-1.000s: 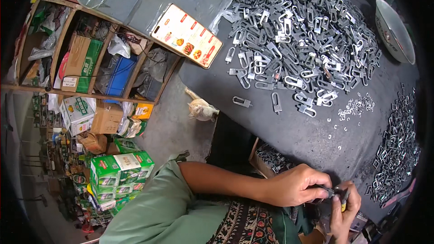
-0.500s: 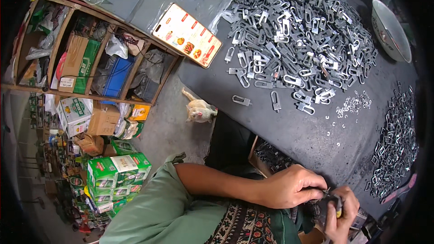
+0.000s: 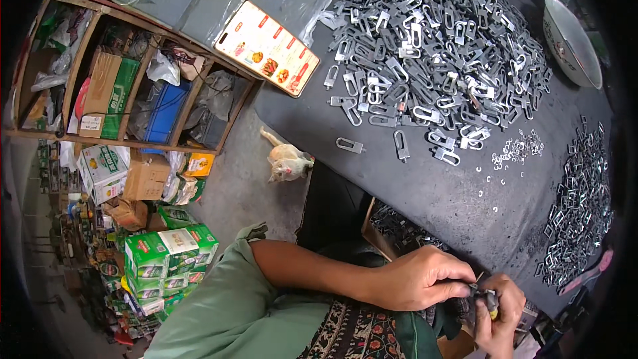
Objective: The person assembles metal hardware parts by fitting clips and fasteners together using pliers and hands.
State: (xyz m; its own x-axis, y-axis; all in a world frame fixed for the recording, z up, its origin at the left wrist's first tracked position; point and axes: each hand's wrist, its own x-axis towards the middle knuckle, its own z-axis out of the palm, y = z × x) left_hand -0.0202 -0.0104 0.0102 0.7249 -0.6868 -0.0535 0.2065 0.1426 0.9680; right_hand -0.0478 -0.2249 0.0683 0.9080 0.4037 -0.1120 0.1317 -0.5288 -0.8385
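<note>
My left hand (image 3: 425, 278) is closed in a pinch, its thumb and forefinger on a small metal piece (image 3: 476, 284) whose kind I cannot make out. Fingers of my right hand (image 3: 503, 316) wrap round a small dark tool with a yellow part (image 3: 492, 312); most of it is hidden in the palm. The two hands nearly meet in front of the near table edge. Beyond them, a large heap of grey metal pieces with oblong loops (image 3: 425, 46) covers the far table. Tiny metal rings (image 3: 520, 149) lie scattered nearer me.
Smaller dark metal parts (image 3: 577, 209) form a pile at the right, beside a pink-handled tool (image 3: 605, 262). A white bowl (image 3: 573, 46) tilts at the far right. A lit phone (image 3: 267, 48) lies at the table's left edge. A cat (image 3: 287, 161) is on the floor, near shelves (image 3: 133, 143) and green cartons (image 3: 171, 252).
The dark tool in my right hand has turned slightly, showing less yellow. Both hands stay close together. The whole view has shifted a little, so the table things sit slightly further left.
</note>
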